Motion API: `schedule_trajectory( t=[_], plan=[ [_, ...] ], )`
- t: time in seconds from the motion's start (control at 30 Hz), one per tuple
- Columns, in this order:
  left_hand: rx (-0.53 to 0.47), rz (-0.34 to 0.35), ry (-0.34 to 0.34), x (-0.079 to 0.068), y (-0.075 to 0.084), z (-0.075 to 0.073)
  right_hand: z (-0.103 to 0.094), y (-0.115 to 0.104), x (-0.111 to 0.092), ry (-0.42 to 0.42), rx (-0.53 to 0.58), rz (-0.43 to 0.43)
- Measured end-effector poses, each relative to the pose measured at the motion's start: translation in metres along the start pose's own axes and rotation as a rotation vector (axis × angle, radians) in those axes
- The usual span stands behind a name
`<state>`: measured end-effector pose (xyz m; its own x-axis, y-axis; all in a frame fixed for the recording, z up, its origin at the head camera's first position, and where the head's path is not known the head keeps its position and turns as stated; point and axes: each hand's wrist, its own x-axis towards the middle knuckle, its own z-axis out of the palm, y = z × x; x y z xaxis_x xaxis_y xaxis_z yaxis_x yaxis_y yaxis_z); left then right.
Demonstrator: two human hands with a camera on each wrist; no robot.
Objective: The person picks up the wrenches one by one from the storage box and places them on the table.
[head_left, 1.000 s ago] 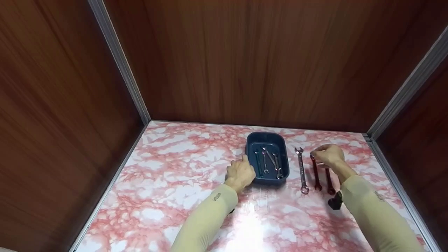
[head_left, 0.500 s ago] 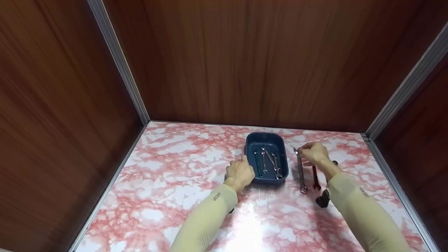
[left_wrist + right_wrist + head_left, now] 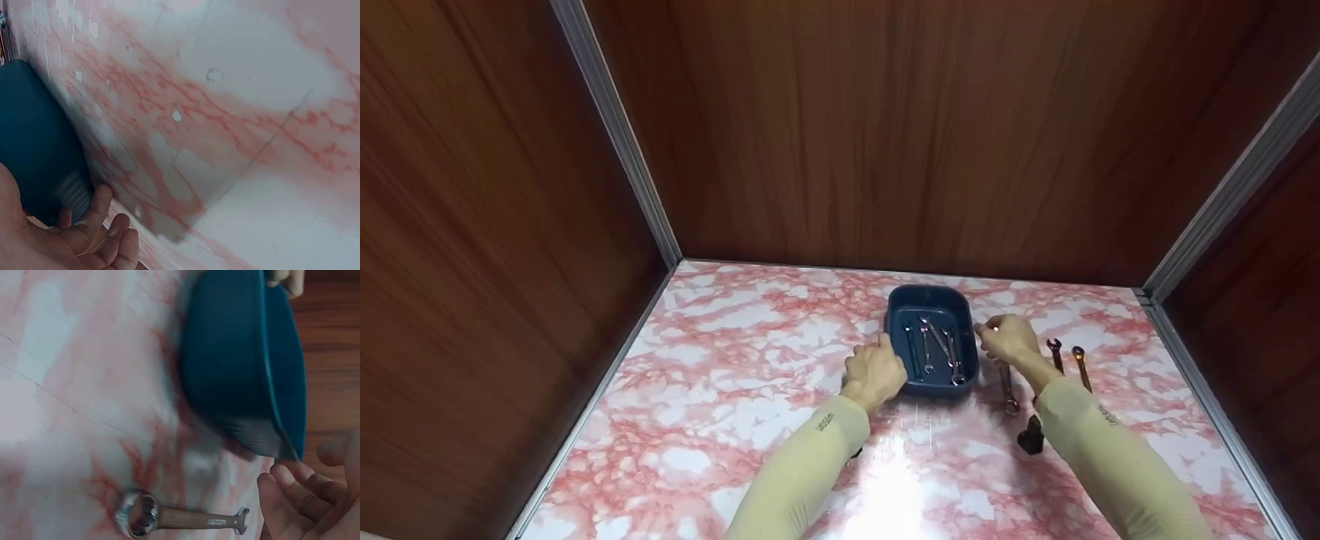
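A dark blue plastic bin [image 3: 931, 298] stands on the table, with several small combination wrenches [image 3: 952, 360] lying inside. My left hand [image 3: 874, 373] grips its left rim, fingertips over the edge in the right wrist view. My right hand [image 3: 1009, 341] is at the bin's right side. Its fingers are loosely bent and its thumb stands apart, close to the rim's corner, with nothing held. Below that hand a silver combination wrench [image 3: 191, 518] lies on the table, its upper part hidden in the head view.
Two more wrenches, a dark red one [image 3: 1055, 352] and a yellowish one [image 3: 1081, 364], lie right of the right forearm, which partly covers them. Brown wood-grain panels [image 3: 840, 150] rise at the back and sides of the marbled table [image 3: 720, 360].
My right hand has moved left, from over the red wrench, past the silver wrench, to the bin's right side. The left hand and the bin have stayed in place.
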<state>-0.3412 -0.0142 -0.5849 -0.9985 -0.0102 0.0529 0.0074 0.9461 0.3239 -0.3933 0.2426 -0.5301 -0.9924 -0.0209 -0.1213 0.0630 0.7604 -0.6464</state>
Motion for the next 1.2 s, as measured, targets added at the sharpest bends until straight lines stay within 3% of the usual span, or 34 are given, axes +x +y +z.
schedule_trajectory(
  t=[0.23,0.5,0.9,1.2],
  plan=[
    [0.007,0.006,-0.007,-0.001,0.002,-0.001,0.017,0.006,-0.003,0.093,-0.212,-0.064],
    [0.049,0.009,-0.015,0.002,0.003,0.001,0.035,0.024,-0.002,0.192,-0.423,-0.275],
    [0.197,0.026,0.032,0.005,0.008,-0.005,0.034,0.026,-0.002,0.162,-0.576,-0.345],
    [0.208,0.028,0.156,0.014,0.015,-0.009,0.036,0.026,-0.004,0.182,-0.567,-0.384]
  ],
)
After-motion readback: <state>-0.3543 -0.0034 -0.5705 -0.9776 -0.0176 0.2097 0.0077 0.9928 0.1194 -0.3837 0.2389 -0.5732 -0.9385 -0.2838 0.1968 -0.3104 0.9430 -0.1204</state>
